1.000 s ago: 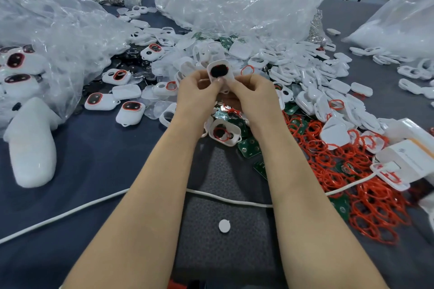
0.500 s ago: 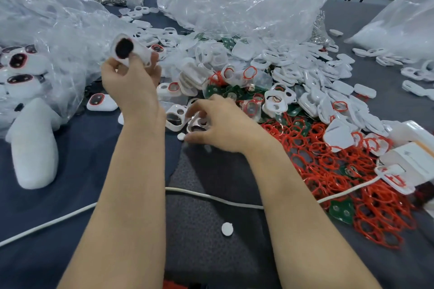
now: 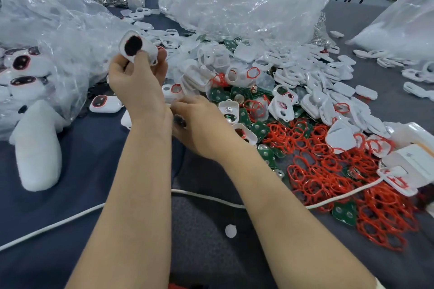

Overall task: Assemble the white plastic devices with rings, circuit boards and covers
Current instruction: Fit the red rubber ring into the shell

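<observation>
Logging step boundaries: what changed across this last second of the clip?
The right hand let go of the white device and dropped to the table. The left hand carried the device up and leftward. It still grips it; the red rings and white cable stayed put.

Small assembly workshop: table [image 3: 70, 171] heaped with white shells [image 3: 305, 91], red rings [image 3: 352, 183], green boards [image 3: 345, 213], bulk plastic bags [image 3: 234, 7].

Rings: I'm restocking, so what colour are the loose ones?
The rings are red; the head view shows them best.
</observation>
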